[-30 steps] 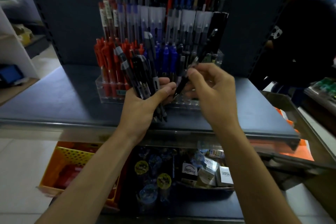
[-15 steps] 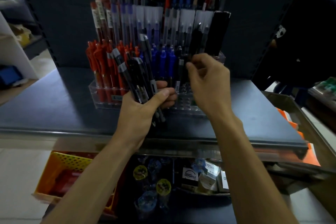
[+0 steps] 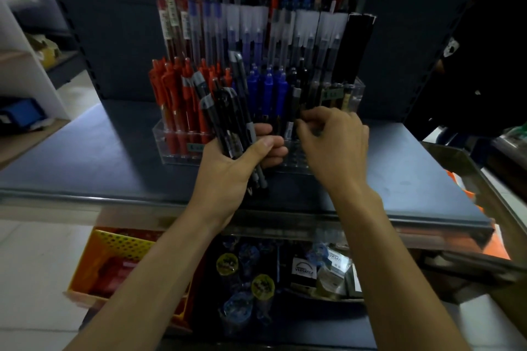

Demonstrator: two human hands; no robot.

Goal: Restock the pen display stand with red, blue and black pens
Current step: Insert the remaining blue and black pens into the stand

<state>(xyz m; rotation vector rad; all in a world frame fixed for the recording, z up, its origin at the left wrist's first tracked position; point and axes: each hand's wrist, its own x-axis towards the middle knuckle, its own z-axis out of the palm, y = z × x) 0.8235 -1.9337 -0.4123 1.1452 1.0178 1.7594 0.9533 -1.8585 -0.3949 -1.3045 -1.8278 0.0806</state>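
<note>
The clear tiered pen display stand (image 3: 174,148) sits on a dark blue shelf (image 3: 99,157). Its front row holds red pens (image 3: 176,100) at the left, blue pens (image 3: 271,91) in the middle and black pens (image 3: 299,74) to the right. My left hand (image 3: 231,177) grips a bundle of black pens (image 3: 225,120) in front of the stand. My right hand (image 3: 336,148) pinches a single black pen (image 3: 295,100) that stands upright in the black section, with its lower end down among the stand's holes.
Taller rows of capped pens (image 3: 256,28) fill the stand's back tiers. Below the shelf edge are an orange basket (image 3: 114,253) and small boxed goods (image 3: 305,268). A person in dark clothes (image 3: 484,51) stands at the right. A white shelf unit (image 3: 31,71) is at the left.
My right hand has carried the single black pen from beside the bundle up to the stand and lowered it into the black section. The left hand keeps its bundle.
</note>
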